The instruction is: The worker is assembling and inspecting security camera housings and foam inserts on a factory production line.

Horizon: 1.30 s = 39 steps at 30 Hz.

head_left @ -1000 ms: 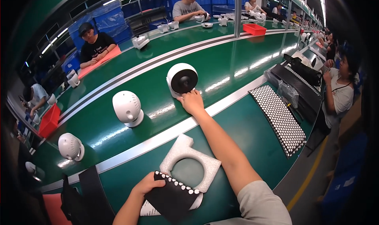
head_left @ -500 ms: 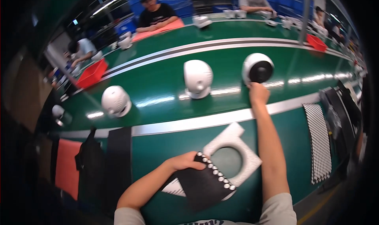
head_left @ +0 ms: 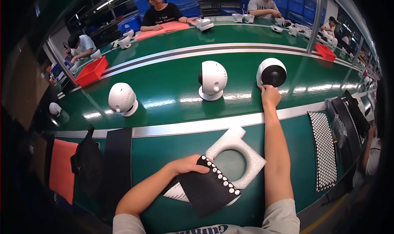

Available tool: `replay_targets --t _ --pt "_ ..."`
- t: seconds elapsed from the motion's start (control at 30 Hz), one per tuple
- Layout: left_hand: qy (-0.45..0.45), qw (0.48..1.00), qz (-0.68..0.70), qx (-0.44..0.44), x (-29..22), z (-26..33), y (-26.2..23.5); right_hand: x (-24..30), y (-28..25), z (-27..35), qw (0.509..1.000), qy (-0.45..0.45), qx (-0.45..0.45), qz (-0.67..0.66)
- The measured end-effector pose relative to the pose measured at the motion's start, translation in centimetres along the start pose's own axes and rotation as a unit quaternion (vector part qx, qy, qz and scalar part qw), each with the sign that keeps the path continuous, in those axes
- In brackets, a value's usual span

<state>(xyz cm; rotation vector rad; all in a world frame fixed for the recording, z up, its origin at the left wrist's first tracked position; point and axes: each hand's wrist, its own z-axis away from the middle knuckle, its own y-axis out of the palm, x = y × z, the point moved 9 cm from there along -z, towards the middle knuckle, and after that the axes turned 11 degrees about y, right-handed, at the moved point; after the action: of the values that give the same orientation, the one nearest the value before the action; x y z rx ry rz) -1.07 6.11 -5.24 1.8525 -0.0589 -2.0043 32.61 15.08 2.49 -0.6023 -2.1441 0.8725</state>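
My right hand reaches over the metal rail, its fingers closed at the lower part of a white rounded device with a black round face. The base of that device is hidden behind the fingers. Close to my body, my left hand grips a black sheet with a row of white round dots along its edge. Beneath the sheet a white piece with dark stripes sticks out. Beside it lies a white foam block with a large round hole.
Two more white rounded devices, one in the middle and one at left, stand on the green belt. A dotted sheet lies at right, a black strip and pink sheet at left. People work across the line.
The view has shifted slightly. Relative to the near table, the white devices have moved right, and the middle one now shows a dark face edge. A person opposite has stretched a hand toward a white part.
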Motion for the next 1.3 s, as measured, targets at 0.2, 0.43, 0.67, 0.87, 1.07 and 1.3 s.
replay_targets --t 0.2,0.43,0.67,0.87,1.07,1.3 --pt "-0.018 0.998 -0.062 -0.001 1.6 -0.5 -1.7 -2.1 0.5 -1.6 0.995 0.051 0.075 0.028" --pt "-0.016 0.994 -0.043 -0.095 1.1 1.2 -3.2 -1.7 4.6 -0.8 0.995 -0.032 0.046 0.082" --pt "-0.009 0.997 -0.028 -0.065 1.2 0.2 -2.0 -4.8 1.5 -1.6 0.999 0.02 0.014 0.046" --pt "-0.008 0.982 -0.102 -0.156 1.0 3.2 -5.2 -4.7 -0.1 -2.6 0.966 0.154 -0.048 -0.201" --pt "-0.034 0.999 -0.03 0.021 0.4 -0.9 -0.1 -13.2 -4.1 -3.4 0.918 0.236 -0.209 -0.242" --pt "-0.036 0.999 0.014 0.019 0.1 0.6 0.2 -11.3 -5.2 -2.0 0.846 0.206 -0.292 -0.396"
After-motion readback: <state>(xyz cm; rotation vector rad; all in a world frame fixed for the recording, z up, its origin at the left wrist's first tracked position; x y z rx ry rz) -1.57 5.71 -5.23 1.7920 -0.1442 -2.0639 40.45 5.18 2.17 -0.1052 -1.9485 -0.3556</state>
